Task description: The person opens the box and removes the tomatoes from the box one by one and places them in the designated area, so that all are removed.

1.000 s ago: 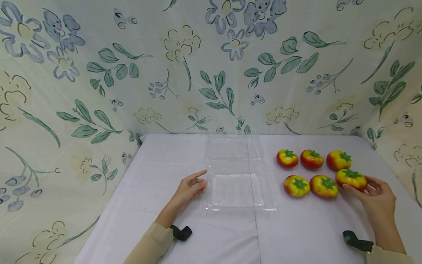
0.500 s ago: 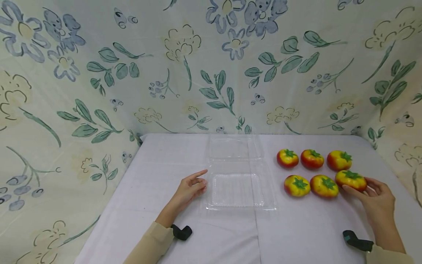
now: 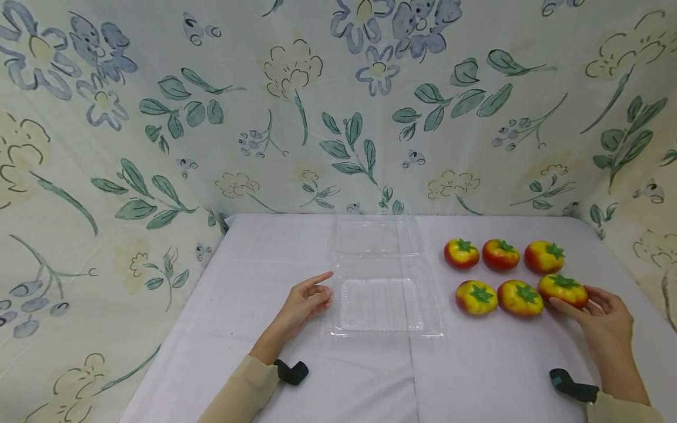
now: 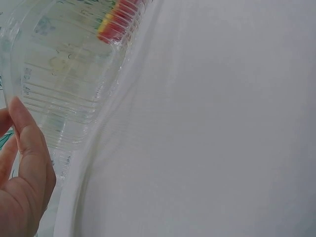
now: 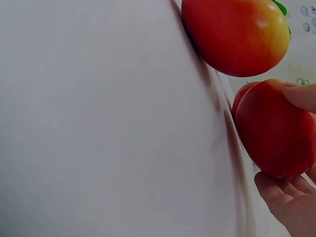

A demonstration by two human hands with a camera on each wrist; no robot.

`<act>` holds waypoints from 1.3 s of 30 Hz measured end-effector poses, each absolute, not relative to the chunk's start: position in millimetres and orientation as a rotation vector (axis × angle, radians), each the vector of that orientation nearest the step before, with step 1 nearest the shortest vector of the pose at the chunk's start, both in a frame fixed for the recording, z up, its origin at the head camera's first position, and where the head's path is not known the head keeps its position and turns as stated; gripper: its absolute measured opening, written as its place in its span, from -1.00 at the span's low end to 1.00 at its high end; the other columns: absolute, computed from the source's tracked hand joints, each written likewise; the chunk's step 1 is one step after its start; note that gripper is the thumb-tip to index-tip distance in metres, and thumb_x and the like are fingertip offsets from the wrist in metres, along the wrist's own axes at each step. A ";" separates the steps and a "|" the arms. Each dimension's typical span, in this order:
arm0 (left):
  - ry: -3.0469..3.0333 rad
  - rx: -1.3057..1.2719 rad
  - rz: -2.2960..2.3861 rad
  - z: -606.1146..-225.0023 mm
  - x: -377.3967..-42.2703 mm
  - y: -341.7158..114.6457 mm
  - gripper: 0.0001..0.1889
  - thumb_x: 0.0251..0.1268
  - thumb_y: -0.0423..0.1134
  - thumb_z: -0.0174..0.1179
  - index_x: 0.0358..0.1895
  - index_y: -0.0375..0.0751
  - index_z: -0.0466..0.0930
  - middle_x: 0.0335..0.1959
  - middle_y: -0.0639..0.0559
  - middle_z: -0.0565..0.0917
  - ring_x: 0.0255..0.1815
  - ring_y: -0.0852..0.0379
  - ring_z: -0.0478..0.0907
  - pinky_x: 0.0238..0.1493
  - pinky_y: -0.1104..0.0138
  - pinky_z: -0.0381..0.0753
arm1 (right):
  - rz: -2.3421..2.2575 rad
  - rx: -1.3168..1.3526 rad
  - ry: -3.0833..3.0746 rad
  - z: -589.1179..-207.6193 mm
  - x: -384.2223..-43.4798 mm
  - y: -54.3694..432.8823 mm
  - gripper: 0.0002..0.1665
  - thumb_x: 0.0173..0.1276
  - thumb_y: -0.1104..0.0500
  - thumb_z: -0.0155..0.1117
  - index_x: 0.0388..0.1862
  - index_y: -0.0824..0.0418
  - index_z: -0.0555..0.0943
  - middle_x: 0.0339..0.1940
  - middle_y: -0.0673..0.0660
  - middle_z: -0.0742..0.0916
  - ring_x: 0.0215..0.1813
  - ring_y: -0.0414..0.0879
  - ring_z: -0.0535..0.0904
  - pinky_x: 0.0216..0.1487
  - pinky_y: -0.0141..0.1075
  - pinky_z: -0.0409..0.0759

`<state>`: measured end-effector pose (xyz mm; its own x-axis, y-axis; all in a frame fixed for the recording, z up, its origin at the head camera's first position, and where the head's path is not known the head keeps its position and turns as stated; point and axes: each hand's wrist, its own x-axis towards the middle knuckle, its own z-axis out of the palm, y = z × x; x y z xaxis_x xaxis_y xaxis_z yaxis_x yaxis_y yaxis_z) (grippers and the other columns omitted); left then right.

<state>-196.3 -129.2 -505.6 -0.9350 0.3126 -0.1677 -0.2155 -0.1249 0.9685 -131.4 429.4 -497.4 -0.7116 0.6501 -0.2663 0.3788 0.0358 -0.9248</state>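
In the head view, my right hand (image 3: pixel 608 317) grips a red and yellow toy persimmon (image 3: pixel 562 292) with a green calyx, thumb on the near side and fingers behind. The right wrist view shows thumb and fingertips around the same persimmon (image 5: pixel 274 131). My left hand (image 3: pixel 302 302) is at the left edge of a clear plastic clamshell box (image 3: pixel 387 334), whose lid lies folded back behind the base. Up close, the box's edge (image 4: pixel 9 79) passes between the left thumb and fingers.
Several more persimmons (image 3: pixel 520 298) stand in two rows on the white cloth-covered table (image 3: pixel 264 247), right of the box. Flowered fabric (image 3: pixel 296 147) hangs behind and at the sides. A black wrist mount (image 3: pixel 291 372) sits on each forearm.
The persimmon in my right hand has sunk very slightly toward the table. My left hand and the box have stayed in place.
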 end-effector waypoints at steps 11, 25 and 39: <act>1.798 0.109 2.122 -504.0 -196.7 -129.2 -0.42 0.39 -0.42 0.23 0.45 -0.28 0.35 -0.20 -0.05 0.60 -0.31 0.18 0.58 -0.22 0.45 0.65 | 1.744 -1.102 -2.093 -508.6 -133.7 440.1 0.21 -0.10 -0.15 0.68 0.50 -0.32 0.18 0.63 0.00 0.10 0.61 -0.01 -0.05 0.49 -0.17 0.07; 1.803 0.093 2.120 -505.5 -196.7 -129.4 -0.44 0.39 -0.42 0.23 0.44 -0.23 0.38 -0.19 -0.06 0.60 -0.31 0.17 0.59 -0.21 0.45 0.66 | 1.715 -1.127 -2.140 -504.5 -128.6 437.6 0.19 0.01 -0.16 0.61 0.55 -0.30 0.11 0.65 0.06 0.02 0.62 0.06 -0.11 0.54 -0.08 0.00; 1.795 0.115 2.130 -506.7 -197.4 -128.5 -0.44 0.38 -0.43 0.23 0.43 -0.25 0.38 -0.21 -0.03 0.61 -0.32 0.19 0.59 -0.22 0.45 0.65 | 1.725 -1.172 -2.114 -505.8 -128.5 440.5 0.26 -0.04 -0.10 0.66 0.54 -0.31 0.07 0.65 0.05 0.03 0.62 -0.01 -0.09 0.53 -0.12 0.02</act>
